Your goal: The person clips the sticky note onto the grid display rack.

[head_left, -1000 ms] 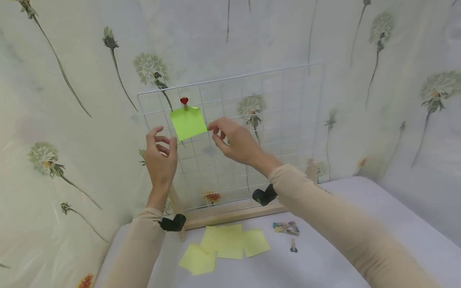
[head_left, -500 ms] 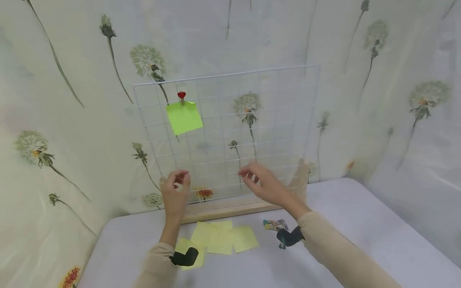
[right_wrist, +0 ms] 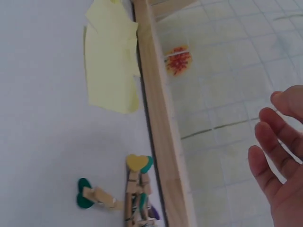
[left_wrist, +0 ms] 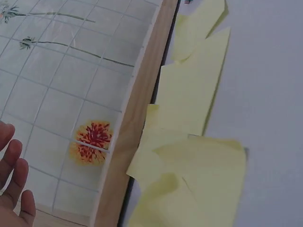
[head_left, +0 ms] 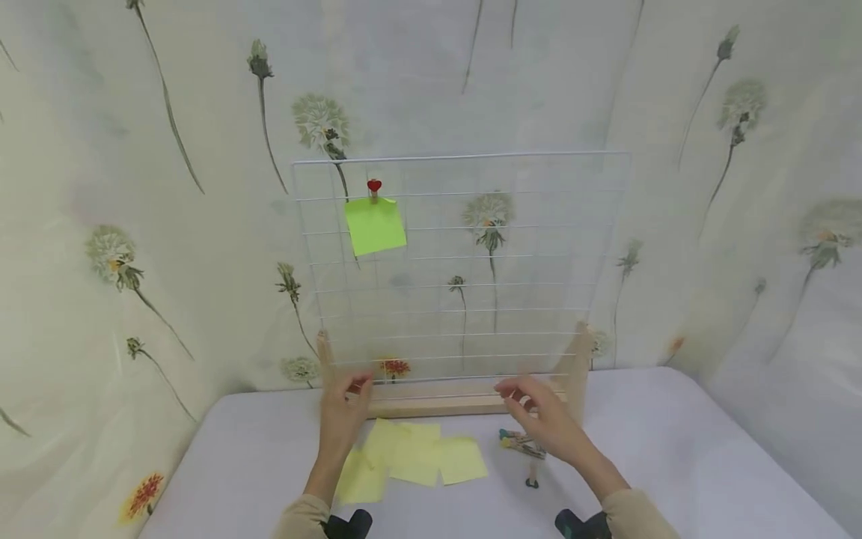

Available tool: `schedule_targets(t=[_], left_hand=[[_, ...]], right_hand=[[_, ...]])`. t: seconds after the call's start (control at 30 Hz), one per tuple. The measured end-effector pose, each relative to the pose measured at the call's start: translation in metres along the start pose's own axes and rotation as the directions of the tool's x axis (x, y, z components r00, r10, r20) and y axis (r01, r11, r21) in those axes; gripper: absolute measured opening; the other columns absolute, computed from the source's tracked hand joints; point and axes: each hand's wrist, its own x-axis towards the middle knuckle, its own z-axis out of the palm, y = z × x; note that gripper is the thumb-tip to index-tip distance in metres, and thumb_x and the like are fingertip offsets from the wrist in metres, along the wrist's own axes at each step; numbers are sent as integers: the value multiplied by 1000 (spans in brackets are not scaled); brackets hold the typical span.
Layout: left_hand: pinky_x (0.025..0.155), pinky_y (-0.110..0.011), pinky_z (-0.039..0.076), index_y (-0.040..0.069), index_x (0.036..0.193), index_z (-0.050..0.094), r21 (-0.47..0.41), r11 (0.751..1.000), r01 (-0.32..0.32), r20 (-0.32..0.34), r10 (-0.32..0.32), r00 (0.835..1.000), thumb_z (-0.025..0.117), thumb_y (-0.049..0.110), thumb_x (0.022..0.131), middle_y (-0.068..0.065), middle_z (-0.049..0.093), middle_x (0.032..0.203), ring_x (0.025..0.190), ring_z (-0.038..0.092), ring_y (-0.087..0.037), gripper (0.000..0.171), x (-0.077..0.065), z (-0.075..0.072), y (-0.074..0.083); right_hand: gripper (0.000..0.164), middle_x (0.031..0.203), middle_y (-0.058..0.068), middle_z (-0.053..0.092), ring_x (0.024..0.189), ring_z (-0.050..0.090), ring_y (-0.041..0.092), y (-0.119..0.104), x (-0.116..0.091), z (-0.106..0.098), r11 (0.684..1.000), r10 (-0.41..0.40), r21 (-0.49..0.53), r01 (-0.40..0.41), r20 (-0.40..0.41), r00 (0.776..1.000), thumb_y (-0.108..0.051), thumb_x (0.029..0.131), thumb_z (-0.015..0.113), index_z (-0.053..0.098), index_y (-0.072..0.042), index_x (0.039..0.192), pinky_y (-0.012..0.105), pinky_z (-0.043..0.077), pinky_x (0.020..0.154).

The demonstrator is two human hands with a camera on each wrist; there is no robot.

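Observation:
A bright green sticky note point(head_left: 376, 227) hangs near the top left of the white wire grid point(head_left: 431, 258), held by a small clothespin with a red heart point(head_left: 374, 186). My left hand point(head_left: 345, 408), fingers loosely bent and holding nothing, is in front of the stand's lower left. On the other side my right hand point(head_left: 542, 415) hovers above the clothespins point(head_left: 521, 443), also holding nothing. Between the hands, several yellow sticky notes point(left_wrist: 189, 104) lie overlapping on the table. One clothespin with a dark green heart point(right_wrist: 85, 193) lies apart from the small pile of others point(right_wrist: 139, 189).
The grid stands in a wooden base point(head_left: 438, 406) along the back of the white table point(head_left: 256, 464). Behind it hangs a pale curtain point(head_left: 222, 224) printed with dandelions. Wooden supports point(head_left: 575, 359) rise at the base's ends.
Both hands have come down from beside the green note to low in front of the wooden base. The green note stays clipped to the grid. The head view has shifted.

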Motion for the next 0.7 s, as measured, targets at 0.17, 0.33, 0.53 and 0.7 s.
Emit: schedule_targets(t=[0.17, 0.33, 0.53, 0.7], left_hand=[[77, -31, 49, 16, 100, 69, 53, 998, 24, 19, -25, 1000, 63, 16, 90, 2, 66, 96, 88, 60, -15, 12, -11, -1, -22], [77, -31, 50, 16, 95, 71, 149, 987, 58, -32, -54, 998, 65, 16, 89, 1, 68, 91, 85, 62, -16, 9, -16, -5, -44], [77, -29, 49, 11, 96, 71, 146, 981, 126, -3, -127, 992, 64, 10, 88, -4, 69, 93, 87, 63, -19, 11, -28, -14, -62], [80, -30, 49, 12, 96, 71, 124, 982, 140, -1, -141, 990, 62, 7, 88, -3, 70, 95, 88, 63, -19, 13, -34, -19, -72]], right_hand=[[20, 107, -2, 64, 90, 54, 3, 24, -29, 2, 995, 92, 26, -91, -36, 995, -16, 96, 55, 59, -18, 115, 21, 48, 72], [21, 106, 0, 65, 91, 55, 2, 37, -43, 8, 983, 184, 19, -183, -53, 981, -17, 95, 56, 59, -20, 115, 21, 49, 73], [17, 105, 2, 66, 90, 57, 1, 46, -51, 17, 967, 254, 14, -254, -54, 966, -16, 94, 57, 61, -18, 111, 22, 49, 72], [16, 105, -2, 66, 91, 57, -1, 49, -57, 24, 958, 287, 8, -287, -70, 955, -16, 94, 58, 62, -20, 109, 22, 50, 72]])
